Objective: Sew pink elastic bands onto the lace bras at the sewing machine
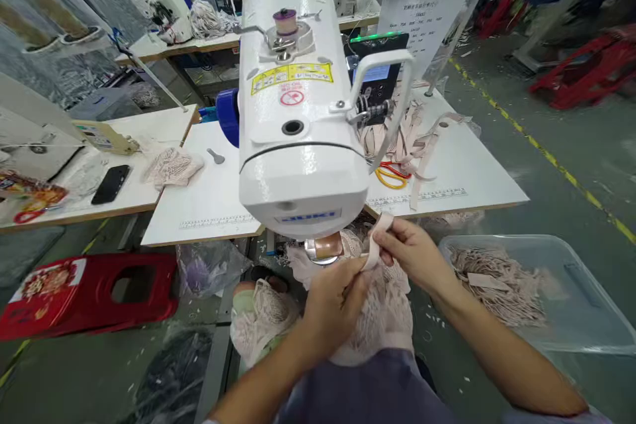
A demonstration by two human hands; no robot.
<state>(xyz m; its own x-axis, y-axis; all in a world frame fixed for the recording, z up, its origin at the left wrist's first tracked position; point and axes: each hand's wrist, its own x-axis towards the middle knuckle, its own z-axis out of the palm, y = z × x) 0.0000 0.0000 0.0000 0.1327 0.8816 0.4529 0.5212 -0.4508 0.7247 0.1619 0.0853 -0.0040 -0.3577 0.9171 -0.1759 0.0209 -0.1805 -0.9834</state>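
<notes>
In the head view a pale pink fabric strip (pixel 375 245) runs between my two hands, in front of the white sewing machine head (pixel 303 179). My left hand (pixel 335 298) pinches its lower end, just right of the machine's needle area, where a round metal part (pixel 324 250) shows. My right hand (pixel 412 248) is closed on the strip's upper part with thumb and fingers. Below them, pale lacy fabric (pixel 380 311) hangs over my lap. The needle is hidden under the machine head.
Right of me stands a clear plastic bin (pixel 586 278) holding many thin pinkish strips. Scissors (pixel 392 175) and more strips (pixel 422 146) lie on the white table. A red stool (pixel 99 291) is at left; a phone (pixel 110 184) lies on the neighbouring table.
</notes>
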